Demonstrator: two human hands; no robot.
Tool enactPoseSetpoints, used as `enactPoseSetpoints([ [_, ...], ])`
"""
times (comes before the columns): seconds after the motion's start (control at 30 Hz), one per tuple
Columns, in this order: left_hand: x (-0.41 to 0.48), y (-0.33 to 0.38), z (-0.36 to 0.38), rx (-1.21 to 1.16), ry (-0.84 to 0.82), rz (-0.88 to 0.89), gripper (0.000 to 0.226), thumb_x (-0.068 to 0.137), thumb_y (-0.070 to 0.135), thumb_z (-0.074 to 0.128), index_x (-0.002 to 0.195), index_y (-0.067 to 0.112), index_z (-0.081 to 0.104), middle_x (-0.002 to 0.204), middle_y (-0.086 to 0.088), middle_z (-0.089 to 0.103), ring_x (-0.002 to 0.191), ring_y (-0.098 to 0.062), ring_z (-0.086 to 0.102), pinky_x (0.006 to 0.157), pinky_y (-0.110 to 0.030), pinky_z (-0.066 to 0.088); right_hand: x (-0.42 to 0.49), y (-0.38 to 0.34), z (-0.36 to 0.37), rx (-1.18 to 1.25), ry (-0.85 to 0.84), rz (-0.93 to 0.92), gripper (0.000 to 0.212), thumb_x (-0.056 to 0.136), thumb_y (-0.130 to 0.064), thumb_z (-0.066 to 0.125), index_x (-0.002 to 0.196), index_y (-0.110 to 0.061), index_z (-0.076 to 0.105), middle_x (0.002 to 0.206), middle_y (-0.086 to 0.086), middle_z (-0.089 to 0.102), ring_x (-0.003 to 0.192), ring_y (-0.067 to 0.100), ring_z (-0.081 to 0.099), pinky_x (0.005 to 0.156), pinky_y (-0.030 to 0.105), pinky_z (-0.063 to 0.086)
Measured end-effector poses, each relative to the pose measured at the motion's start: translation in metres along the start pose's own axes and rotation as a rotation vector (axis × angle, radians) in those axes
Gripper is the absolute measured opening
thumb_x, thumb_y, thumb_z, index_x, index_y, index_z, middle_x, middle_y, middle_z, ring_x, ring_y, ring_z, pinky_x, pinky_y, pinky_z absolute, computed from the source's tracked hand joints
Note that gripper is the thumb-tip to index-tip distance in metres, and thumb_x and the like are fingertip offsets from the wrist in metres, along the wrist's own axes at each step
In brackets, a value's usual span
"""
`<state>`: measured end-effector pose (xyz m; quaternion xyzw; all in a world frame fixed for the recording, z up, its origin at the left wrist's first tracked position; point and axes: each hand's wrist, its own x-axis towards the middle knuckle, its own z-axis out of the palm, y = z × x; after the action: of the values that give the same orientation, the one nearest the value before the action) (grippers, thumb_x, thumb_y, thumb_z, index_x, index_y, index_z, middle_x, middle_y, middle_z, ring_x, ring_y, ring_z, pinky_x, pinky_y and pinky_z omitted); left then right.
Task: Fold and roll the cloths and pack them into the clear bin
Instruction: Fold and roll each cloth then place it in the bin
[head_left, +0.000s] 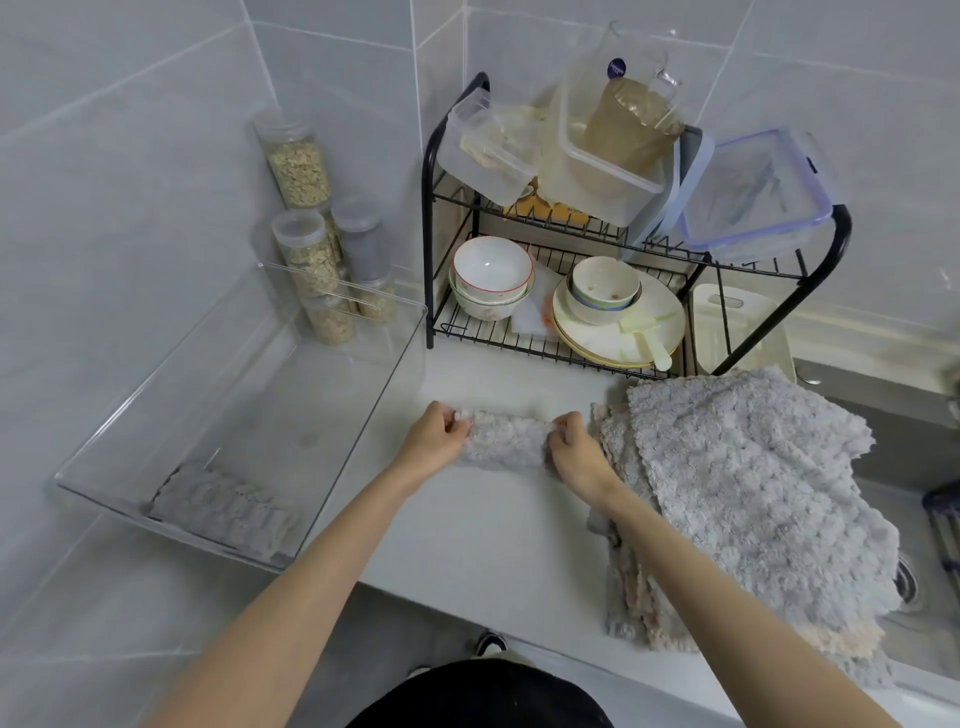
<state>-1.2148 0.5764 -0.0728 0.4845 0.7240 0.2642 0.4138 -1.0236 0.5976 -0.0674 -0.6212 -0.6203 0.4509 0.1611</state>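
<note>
A rolled grey fluffy cloth (506, 439) lies on the white counter in the middle of the view. My left hand (434, 441) grips its left end with curled fingers, and my right hand (574, 449) grips its right end. To the left stands the clear bin (363, 415), with one rolled grey cloth (223, 512) lying at its near end. A pile of flat grey and pinkish cloths (748, 499) sits to the right, partly hanging over the counter edge and the sink.
A black wire dish rack (428, 249) with bowls, plates and plastic containers stands behind the roll. Jars of grain (301, 166) fill the corner behind the bin. A steel sink (914, 571) is at the right. The counter's front edge runs below my forearms.
</note>
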Motion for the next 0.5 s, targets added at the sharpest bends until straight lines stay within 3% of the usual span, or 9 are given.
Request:
enactPoseSetpoints([
  [0.07,-0.001,0.019,-0.014,-0.08,0.014,0.002,0.017,0.096,0.022,0.05,0.081,0.017,0.043,0.078,0.001,0.045,0.076,-0.016,0.044,0.064,-0.027,0.036,0.003,-0.012,-0.009,0.068,0.054,-0.058,0.009,0.098,-0.014,0.034,0.105,-0.009,0.036,0.083,0.006,0.053,0.071,0.02,0.048,0.064,0.032,0.038],
  [0.13,-0.001,0.033,-0.032,-0.175,0.03,-0.003,0.01,0.094,0.024,0.054,0.096,0.015,0.049,0.094,-0.003,0.054,0.086,-0.017,0.051,0.077,-0.031,0.044,0.005,-0.027,-0.014,0.145,0.097,-0.103,0.006,0.095,-0.015,0.038,0.099,-0.01,0.038,0.075,0.002,0.051,0.069,0.021,0.047,0.068,0.035,0.039],
  [0.3,-0.011,0.036,-0.085,-0.292,0.136,-0.019,0.023,0.091,0.029,0.059,0.107,0.014,0.052,0.107,-0.006,0.059,0.1,-0.021,0.058,0.091,-0.04,0.049,0.007,-0.073,-0.007,0.205,0.042,-0.218,0.004,0.094,-0.018,0.044,0.096,-0.018,0.041,0.072,-0.003,0.048,0.071,0.019,0.045,0.068,0.032,0.038],
  [0.4,-0.021,0.018,-0.122,-0.3,0.234,-0.05,0.018,0.092,0.029,0.057,0.105,0.018,0.052,0.112,-0.007,0.06,0.102,-0.022,0.058,0.09,-0.038,0.049,0.003,-0.107,0.014,0.179,-0.049,-0.312,0.007,0.093,-0.019,0.048,0.098,-0.016,0.043,0.076,-0.005,0.048,0.074,0.017,0.046,0.07,0.034,0.039],
  [0.5,-0.03,-0.006,-0.157,-0.262,0.316,-0.053,0.014,0.097,0.025,0.05,0.108,0.017,0.051,0.108,-0.006,0.058,0.094,-0.019,0.055,0.073,-0.028,0.048,-0.003,-0.142,0.043,0.103,-0.125,-0.424,0.009,0.091,-0.019,0.051,0.097,-0.015,0.045,0.077,-0.001,0.053,0.072,0.019,0.05,0.068,0.038,0.046],
])
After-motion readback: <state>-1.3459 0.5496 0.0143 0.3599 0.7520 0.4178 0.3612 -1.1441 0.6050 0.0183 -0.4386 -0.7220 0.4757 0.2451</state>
